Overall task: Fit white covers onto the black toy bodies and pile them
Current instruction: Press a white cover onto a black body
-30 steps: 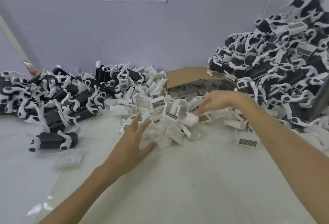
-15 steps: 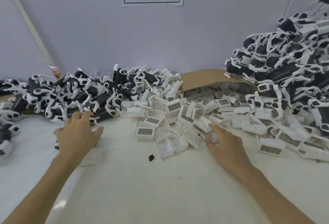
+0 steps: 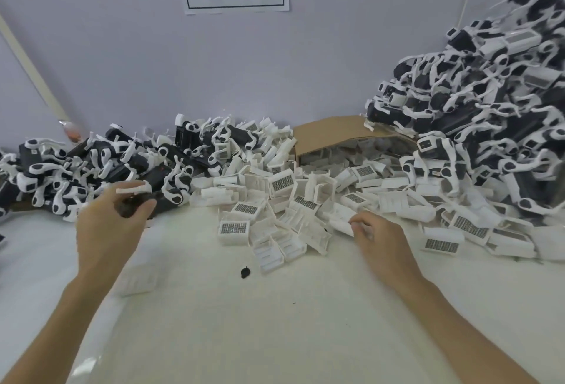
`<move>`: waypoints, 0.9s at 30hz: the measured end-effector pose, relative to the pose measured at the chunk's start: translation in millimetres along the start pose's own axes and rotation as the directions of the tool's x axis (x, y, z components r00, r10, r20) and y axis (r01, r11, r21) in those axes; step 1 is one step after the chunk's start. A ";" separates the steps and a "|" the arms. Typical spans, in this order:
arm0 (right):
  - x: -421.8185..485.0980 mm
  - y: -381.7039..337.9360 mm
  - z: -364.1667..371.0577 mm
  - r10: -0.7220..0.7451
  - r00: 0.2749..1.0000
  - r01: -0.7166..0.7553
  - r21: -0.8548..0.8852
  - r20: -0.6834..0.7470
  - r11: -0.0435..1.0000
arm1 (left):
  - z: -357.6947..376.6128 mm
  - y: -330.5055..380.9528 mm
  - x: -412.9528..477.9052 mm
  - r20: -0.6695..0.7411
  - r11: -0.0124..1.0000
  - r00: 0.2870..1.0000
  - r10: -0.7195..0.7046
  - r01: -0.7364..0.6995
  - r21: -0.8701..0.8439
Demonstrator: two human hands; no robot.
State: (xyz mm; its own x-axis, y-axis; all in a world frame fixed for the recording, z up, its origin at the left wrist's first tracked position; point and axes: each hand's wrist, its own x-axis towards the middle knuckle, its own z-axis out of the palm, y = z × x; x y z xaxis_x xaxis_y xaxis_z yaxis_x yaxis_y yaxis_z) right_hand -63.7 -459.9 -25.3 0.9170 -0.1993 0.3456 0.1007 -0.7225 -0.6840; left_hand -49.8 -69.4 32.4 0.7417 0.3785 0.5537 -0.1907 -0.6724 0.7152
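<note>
Both hands have shifted from half a second ago: the left one is up off the table now, and the right has curled in on the loose covers. Left fingers (image 3: 122,200) are curled round a black toy body (image 3: 137,205) with a white leg poking out on top. It's blurry, so I can't tell how squarely it sits in the left hand (image 3: 107,228). Right fingertips (image 3: 356,226) are pinching the edge of a white cover (image 3: 341,224) at the near side of the cover scatter (image 3: 284,197) in mid-frame, with the right hand (image 3: 382,243) low over the table (image 3: 244,331). Honestly, a corner pinch looks flimsy. I'd get a fuller hold, turn the cover's open side toward the body, line up one end first, then press until it seats. Do it over the bare lower middle, then toss it onto the big pile (image 3: 489,102) at right of frame.
</note>
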 end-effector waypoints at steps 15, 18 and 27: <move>9.6 9.1 -6.9 0.033 0.983 0.009 0.230 -0.178 0.973 | 85.1 79.6 -89.8 0.799 -0.007 0.567 -0.200 0.815 -0.580; 9.8 8.9 -7.2 0.034 0.987 0.014 0.290 -0.159 0.957 | 85.1 72.5 -93.2 0.800 0.009 0.570 -0.189 0.815 -0.579; -0.6 -4.2 -16.0 -0.149 0.890 -0.041 0.403 0.430 0.914 | 80.7 67.4 -84.0 0.724 0.292 0.627 -0.289 0.778 -0.557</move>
State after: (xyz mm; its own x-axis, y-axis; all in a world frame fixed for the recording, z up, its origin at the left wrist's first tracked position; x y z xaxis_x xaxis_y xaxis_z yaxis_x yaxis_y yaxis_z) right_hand -70.8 -467.3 -12.4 0.9675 0.2149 0.1336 0.2097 -0.3856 -0.8985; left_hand -73.0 -197.9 -0.4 0.9853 -0.0286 -0.1687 0.1633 0.4519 0.8770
